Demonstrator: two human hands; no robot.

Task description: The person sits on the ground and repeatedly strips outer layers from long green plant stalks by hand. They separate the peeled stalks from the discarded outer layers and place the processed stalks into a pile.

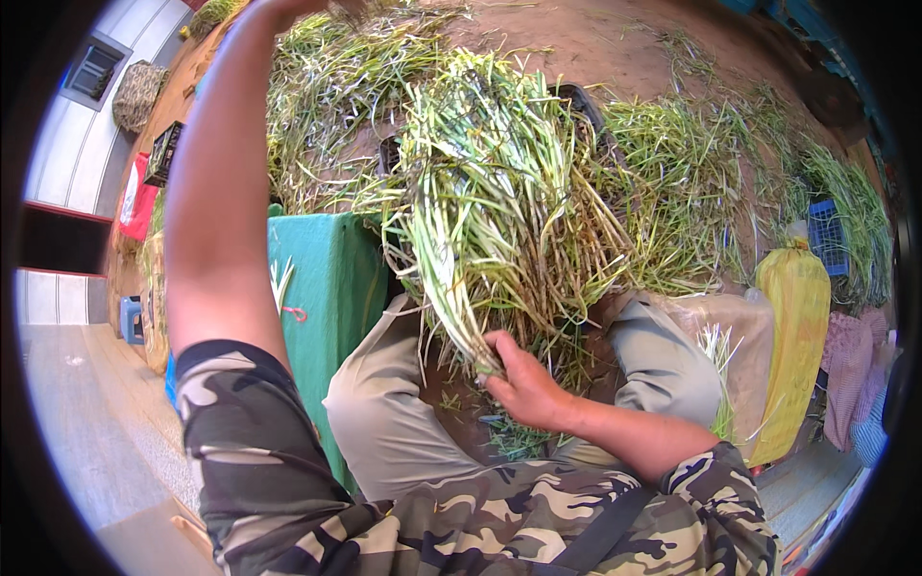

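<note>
My right hand [522,385] grips the lower end of a bunch of long green-white stalks [450,309], of an onion or garlic kind, between my knees. Behind and beside that bunch lies a large heap of similar stalks [533,201], some with brown, dirty ends, on what seems to be a dark crate [580,104]. My left arm reaches up along the left side. The left hand [310,6] is blurred and cut by the top rim, near loose greens; its fingers cannot be made out.
A green-covered block [324,288] stands at my left knee, with a few stalks and a pink tie. Right of my knees are a brown-covered block [727,324], a yellow sack [796,345] and a blue crate [828,234]. Loose greens [677,173] litter the earth floor.
</note>
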